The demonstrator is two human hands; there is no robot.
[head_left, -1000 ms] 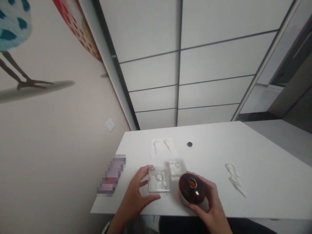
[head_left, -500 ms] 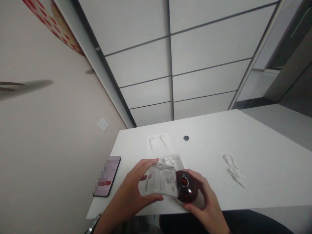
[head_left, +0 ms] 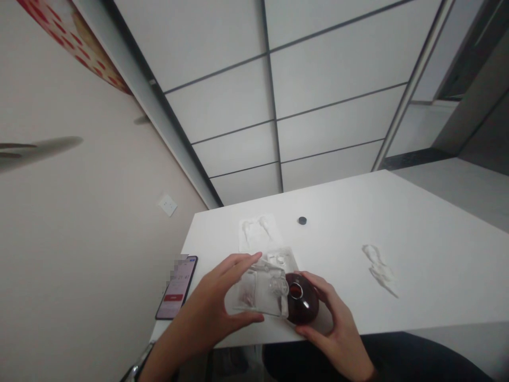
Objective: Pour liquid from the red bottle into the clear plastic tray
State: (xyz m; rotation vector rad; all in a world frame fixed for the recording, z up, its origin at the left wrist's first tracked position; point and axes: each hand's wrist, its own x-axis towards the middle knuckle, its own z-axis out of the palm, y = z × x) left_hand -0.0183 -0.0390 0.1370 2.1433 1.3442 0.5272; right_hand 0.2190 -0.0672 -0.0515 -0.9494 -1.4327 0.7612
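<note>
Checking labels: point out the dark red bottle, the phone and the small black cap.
dark red bottle (head_left: 304,307), head view, its rounded body.
phone (head_left: 177,289), head view, its screen.
small black cap (head_left: 303,220), head view, its top.

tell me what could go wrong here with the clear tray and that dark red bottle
The left hand holds the clear plastic tray tilted against the open mouth of the dark red bottle, which the right hand steadies near the white table edge. A slip might tip the bottle off the edge. The phone also sits at the table's left edge and could be knocked.

A white table (head_left: 417,254) stands against a beige wall (head_left: 79,223) beside white panelled sliding doors (head_left: 318,79)
</note>
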